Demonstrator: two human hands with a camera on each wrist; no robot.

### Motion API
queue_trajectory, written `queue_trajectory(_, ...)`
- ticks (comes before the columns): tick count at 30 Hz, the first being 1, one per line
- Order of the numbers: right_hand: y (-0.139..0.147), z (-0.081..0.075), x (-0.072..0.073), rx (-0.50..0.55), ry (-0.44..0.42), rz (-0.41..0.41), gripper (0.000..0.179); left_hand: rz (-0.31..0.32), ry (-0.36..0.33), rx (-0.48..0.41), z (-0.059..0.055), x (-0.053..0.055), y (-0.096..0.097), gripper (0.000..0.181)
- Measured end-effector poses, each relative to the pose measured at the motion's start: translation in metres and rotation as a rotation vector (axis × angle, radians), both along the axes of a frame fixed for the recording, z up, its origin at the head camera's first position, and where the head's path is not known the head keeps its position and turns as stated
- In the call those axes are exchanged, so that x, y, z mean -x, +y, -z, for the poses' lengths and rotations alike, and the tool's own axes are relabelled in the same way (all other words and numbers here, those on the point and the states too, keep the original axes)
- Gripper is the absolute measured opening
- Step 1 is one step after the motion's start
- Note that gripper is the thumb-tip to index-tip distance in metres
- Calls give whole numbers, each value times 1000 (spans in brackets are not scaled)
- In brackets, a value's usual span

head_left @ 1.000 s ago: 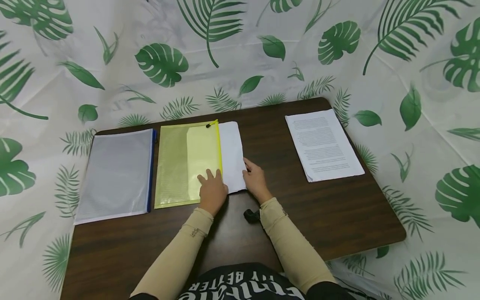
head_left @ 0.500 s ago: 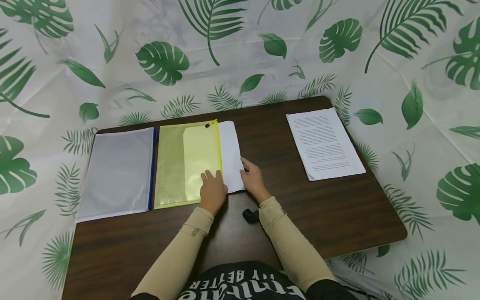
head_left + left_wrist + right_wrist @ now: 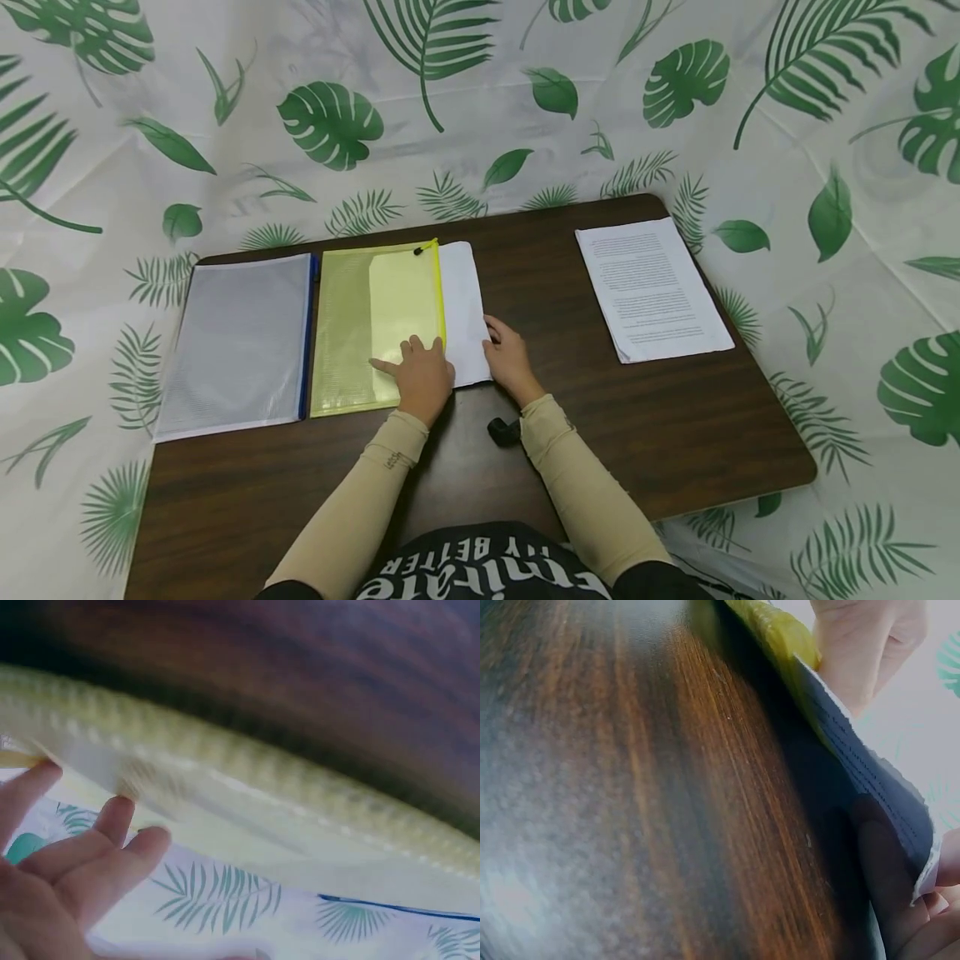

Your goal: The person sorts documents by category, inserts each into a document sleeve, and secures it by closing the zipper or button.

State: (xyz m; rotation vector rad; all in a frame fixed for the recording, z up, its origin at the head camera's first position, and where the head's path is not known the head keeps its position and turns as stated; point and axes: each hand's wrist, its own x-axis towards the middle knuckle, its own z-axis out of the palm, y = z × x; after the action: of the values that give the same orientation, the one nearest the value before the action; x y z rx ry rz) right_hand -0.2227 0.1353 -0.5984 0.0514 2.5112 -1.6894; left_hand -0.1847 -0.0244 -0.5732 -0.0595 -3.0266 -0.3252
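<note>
A yellow zip folder [image 3: 343,333] lies on the table, its zipper edge on the right. White paper sheets [image 3: 462,308] sit partly inside it; the rest sticks out past that edge, and the inner part shows through the plastic. My left hand [image 3: 423,377] presses on the folder's lower right with fingers spread, one pointing left. In the left wrist view, fingertips [image 3: 154,838] rest on the plastic. My right hand [image 3: 512,358] pinches the sheets' right edge, thumb above and a finger [image 3: 885,862] beneath. Printed lines show on the sheets' underside in the right wrist view.
A clear folder with a blue zipper edge [image 3: 240,350] lies left of the yellow one. A stack of printed paper [image 3: 651,287] is at the right end of the dark wooden table [image 3: 675,450]. Near my right wrist sits a small black object [image 3: 503,432].
The sheets have slid slightly left, a little deeper into the yellow folder. One finger of my left hand has spread out to the left. My right hand moved slightly left with the paper.
</note>
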Motion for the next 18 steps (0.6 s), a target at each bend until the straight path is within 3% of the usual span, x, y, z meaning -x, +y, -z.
queue_trajectory(7,-1,-1,0,-11,11,4,50,-4,-172,-170,2,4,-6,45)
queue_trajectory(18,-3,0,0,35,-5,11,54,-11,-192,-238,3,6,-9,50)
